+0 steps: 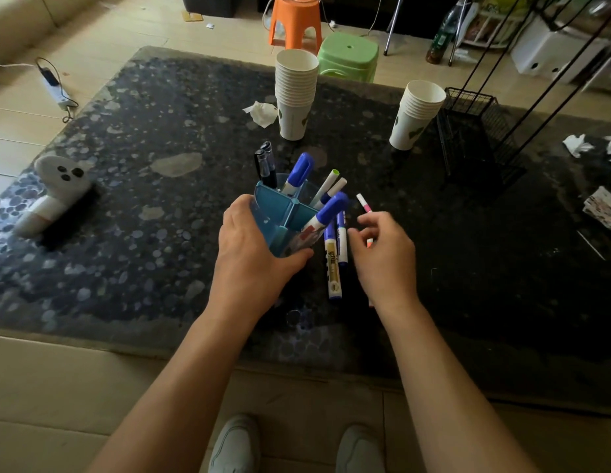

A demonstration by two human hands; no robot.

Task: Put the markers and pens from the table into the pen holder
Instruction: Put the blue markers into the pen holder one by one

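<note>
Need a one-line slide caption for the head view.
Left hand steadies the blue pen holder while the right hand reaches for a pink pen; two blue markers remain on the table.

A low table (133, 213) with a dark, speckled stone-pattern top carries everything. Near its middle stands a blue pen holder (280, 216), and just right of it two blue-capped markers (335, 264) lie side by side on the surface, with a thin pink-and-white pen (365, 203) a little farther right. Toward the far edge stand two stacks of paper cups: a taller stack (295, 93) near the centre and a shorter stack (415, 114) to its right. A crumpled tissue (261, 112) lies just left of the taller stack. A black wire basket (474, 131) sits far right, with more crumpled paper (577, 145) beyond it. On the left lies a white handheld device (53, 192).
</note>
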